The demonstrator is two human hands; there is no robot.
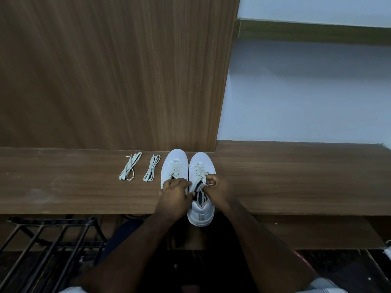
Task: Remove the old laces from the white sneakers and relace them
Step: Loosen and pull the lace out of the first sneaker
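Observation:
Two white sneakers stand side by side on the wooden table, toes pointing away from me. The left sneaker (174, 166) is partly covered by my left hand (174, 194). The right sneaker (201, 172) juts over the table's front edge with its heel. My left hand curls its fingers at the right sneaker's tongue and seems to grip a lace end. My right hand (218, 190) pinches the lace (209, 184) near the top eyelets. Both sneakers still carry laces across the eyelets. Two folded spare laces, one (129, 167) and another (152, 168), lie to the left of the sneakers.
The wooden table (63, 182) runs across the view, backed by a tall wooden panel (105, 70) and a pale wall at the right. A black metal rack (48, 246) stands below the table's front edge at the left.

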